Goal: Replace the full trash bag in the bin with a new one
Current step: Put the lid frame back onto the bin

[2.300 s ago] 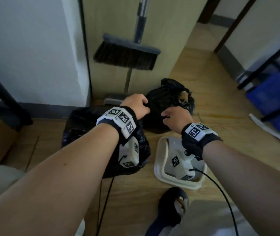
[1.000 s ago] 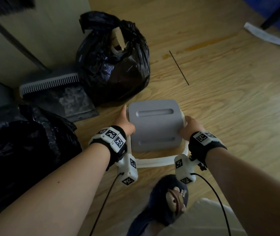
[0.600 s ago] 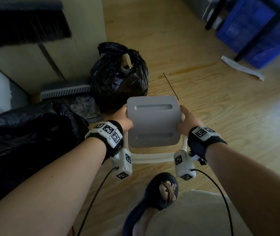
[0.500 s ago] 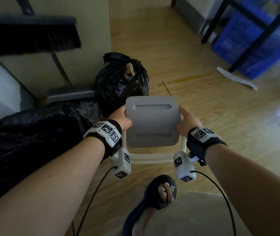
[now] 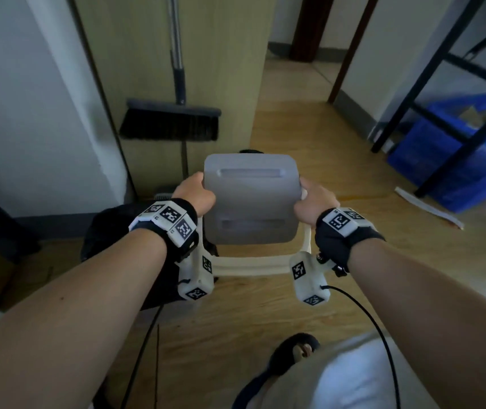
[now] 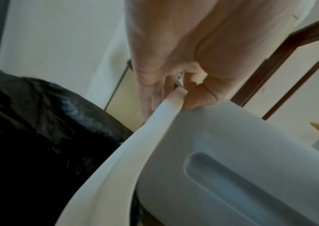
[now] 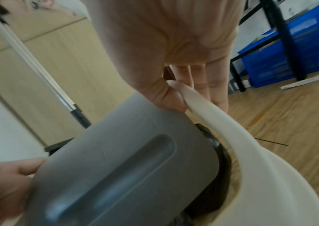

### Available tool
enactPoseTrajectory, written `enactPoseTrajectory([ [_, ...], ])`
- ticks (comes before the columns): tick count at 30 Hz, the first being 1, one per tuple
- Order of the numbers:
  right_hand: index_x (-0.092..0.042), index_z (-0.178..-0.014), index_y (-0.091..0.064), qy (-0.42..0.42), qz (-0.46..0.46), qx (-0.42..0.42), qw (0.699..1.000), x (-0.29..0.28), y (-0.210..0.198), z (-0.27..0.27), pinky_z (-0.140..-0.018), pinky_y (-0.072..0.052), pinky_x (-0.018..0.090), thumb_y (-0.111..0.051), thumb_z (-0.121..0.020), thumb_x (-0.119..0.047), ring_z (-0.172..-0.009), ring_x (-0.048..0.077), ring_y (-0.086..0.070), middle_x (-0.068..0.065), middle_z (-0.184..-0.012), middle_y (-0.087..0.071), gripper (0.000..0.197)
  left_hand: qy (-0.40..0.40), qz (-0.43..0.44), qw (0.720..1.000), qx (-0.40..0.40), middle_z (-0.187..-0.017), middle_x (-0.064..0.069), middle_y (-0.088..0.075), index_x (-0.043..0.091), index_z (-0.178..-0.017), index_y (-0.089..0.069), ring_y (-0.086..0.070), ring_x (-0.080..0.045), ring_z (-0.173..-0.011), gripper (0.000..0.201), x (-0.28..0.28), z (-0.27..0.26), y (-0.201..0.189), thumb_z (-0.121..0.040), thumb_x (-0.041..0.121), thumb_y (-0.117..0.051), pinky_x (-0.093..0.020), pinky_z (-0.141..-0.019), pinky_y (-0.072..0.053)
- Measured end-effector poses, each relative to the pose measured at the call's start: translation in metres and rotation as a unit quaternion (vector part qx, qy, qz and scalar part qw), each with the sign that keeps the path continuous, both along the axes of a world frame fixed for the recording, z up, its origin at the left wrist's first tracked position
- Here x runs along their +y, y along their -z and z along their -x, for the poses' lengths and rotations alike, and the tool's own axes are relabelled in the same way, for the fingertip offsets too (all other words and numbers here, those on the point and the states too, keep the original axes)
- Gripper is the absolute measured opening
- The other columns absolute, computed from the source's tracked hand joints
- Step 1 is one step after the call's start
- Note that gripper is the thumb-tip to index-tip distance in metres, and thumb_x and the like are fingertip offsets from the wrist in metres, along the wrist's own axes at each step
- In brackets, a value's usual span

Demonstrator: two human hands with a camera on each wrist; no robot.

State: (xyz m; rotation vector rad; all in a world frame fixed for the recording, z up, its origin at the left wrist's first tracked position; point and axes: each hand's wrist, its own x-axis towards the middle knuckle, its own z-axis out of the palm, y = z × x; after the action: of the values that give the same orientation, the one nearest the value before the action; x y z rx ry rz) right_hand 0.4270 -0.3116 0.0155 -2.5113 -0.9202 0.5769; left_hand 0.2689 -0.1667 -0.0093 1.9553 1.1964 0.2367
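I hold the bin lid, a grey swing flap in a cream rim, in the air in front of me. My left hand grips the rim's left side, thumb on top and fingers underneath. My right hand grips the right side the same way, pinching the rim. The black bag-lined bin sits low on the left under my left forearm. The tied full bag is almost hidden behind the lid; only a black tip shows.
A broom leans on the wooden cabinet behind the lid. A blue crate sits under a black metal frame at the right, with a white strip on the floor. My slippered foot is below.
Both hands left the tied bag, took the lid off the floor by its sides and raised it. The view has tilted up, so the lid now covers the tied bag.
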Motion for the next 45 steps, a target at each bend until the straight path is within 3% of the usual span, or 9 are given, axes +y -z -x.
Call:
enactPoseTrajectory([
  [2, -0.036, -0.141, -0.036, -0.026, -0.006, 0.001, 1.0, 0.014, -0.006, 0.014, -0.074, -0.056, 0.04, -0.043, -0.082, -0.007, -0.085, 0.032, -0.06, 0.01, -0.107, -0.059, 0.066, -0.025, -0.01, 1.0, -0.001, -0.104, -0.01, -0.053, 0.008, -0.116, -0.05, -0.052, -0.03, -0.1, 0.034, 0.008, 0.019, -0.006, -0.083, 0.003, -0.045, -0.033, -0.079, -0.04],
  [5, -0.034, -0.141, -0.035, -0.062, -0.006, 0.001, 0.998, 0.033, -0.011, 0.033, -0.086, -0.055, 0.047, -0.044, -0.084, -0.007, -0.101, 0.037, -0.06, 0.014, -0.125, -0.057, 0.064, -0.058, -0.022, 0.998, -0.001, -0.099, -0.009, -0.052, 0.008, -0.112, -0.052, -0.05, -0.028, -0.094, 0.03, 0.02, 0.045, -0.011, -0.084, 0.002, -0.044, -0.032, -0.078, -0.038],
  [8, -0.035, -0.142, -0.034, -0.095, -0.014, 0.016, 0.995, 0.052, -0.01, 0.049, -0.085, -0.055, 0.048, -0.044, -0.085, -0.007, -0.099, 0.036, -0.06, 0.011, -0.119, -0.057, 0.064, -0.088, -0.024, 0.996, 0.005, -0.098, -0.011, -0.052, 0.006, -0.105, -0.052, -0.051, -0.03, -0.093, 0.023, 0.031, 0.069, -0.012, -0.084, 0.0, -0.043, -0.035, -0.081, -0.041],
  [14, -0.035, -0.135, -0.042, -0.147, -0.004, 0.032, 0.989, 0.089, 0.008, 0.08, -0.084, -0.056, 0.045, -0.045, -0.083, -0.008, -0.096, 0.032, -0.059, 0.008, -0.115, -0.059, 0.058, -0.139, -0.018, 0.99, 0.033, -0.115, -0.016, -0.057, 0.003, -0.121, -0.052, -0.053, -0.035, -0.111, 0.038, 0.045, 0.114, -0.002, -0.084, -0.001, -0.043, -0.033, -0.085, -0.04],
  [18, -0.036, -0.125, -0.048, -0.162, 0.007, 0.053, 0.985, 0.108, 0.027, 0.096, -0.078, -0.056, 0.039, -0.048, -0.081, -0.012, -0.091, 0.029, -0.059, 0.004, -0.108, -0.06, 0.05, -0.161, -0.014, 0.986, 0.042, -0.121, -0.02, -0.059, 0.0, -0.121, -0.054, -0.054, -0.035, -0.112, 0.038, 0.05, 0.135, 0.009, -0.084, -0.002, -0.044, -0.037, -0.093, -0.043],
  [25, -0.032, -0.124, -0.05, -0.175, 0.048, 0.051, 0.982, 0.123, 0.044, 0.107, -0.081, -0.051, 0.035, -0.054, -0.079, -0.016, -0.103, 0.03, -0.059, 0.005, -0.115, -0.061, 0.047, -0.147, -0.009, 0.987, 0.067, -0.119, -0.022, -0.057, -0.003, -0.118, -0.053, -0.053, -0.035, -0.112, 0.033, 0.056, 0.148, 0.026, -0.086, -0.003, -0.043, -0.03, -0.085, -0.038],
  [31, -0.028, -0.135, -0.044, -0.19, 0.118, 0.103, 0.969, 0.125, 0.039, 0.103, -0.08, -0.059, 0.047, -0.07, -0.067, -0.006, -0.103, 0.03, -0.062, 0.007, -0.119, -0.06, 0.076, -0.109, 0.003, 0.99, 0.087, -0.098, -0.011, -0.054, 0.0, -0.112, -0.056, -0.053, -0.028, -0.093, 0.029, 0.067, 0.152, 0.023, -0.086, 0.001, -0.045, -0.029, -0.076, -0.037],
  [39, -0.026, -0.139, -0.041, -0.22, 0.137, 0.11, 0.96, 0.124, 0.032, 0.103, -0.085, -0.057, 0.048, -0.072, -0.072, -0.001, -0.099, 0.03, -0.067, 0.01, -0.123, -0.061, 0.078, -0.096, -0.006, 0.99, 0.099, -0.095, -0.014, -0.056, 0.0, -0.103, -0.058, -0.052, -0.028, -0.088, 0.021, 0.067, 0.162, 0.026, -0.083, 0.001, -0.05, -0.028, -0.07, -0.039],
  [45, -0.023, -0.138, -0.042, -0.245, 0.147, 0.088, 0.954, 0.119, 0.028, 0.104, -0.088, -0.056, 0.049, -0.075, -0.072, -0.004, -0.104, 0.032, -0.065, 0.01, -0.123, -0.06, 0.076, -0.092, 0.013, 0.993, 0.071, -0.112, -0.017, -0.062, 0.002, -0.116, -0.058, -0.054, -0.026, -0.092, 0.035, 0.066, 0.168, 0.031, -0.082, 0.002, -0.053, -0.028, -0.077, -0.041],
])
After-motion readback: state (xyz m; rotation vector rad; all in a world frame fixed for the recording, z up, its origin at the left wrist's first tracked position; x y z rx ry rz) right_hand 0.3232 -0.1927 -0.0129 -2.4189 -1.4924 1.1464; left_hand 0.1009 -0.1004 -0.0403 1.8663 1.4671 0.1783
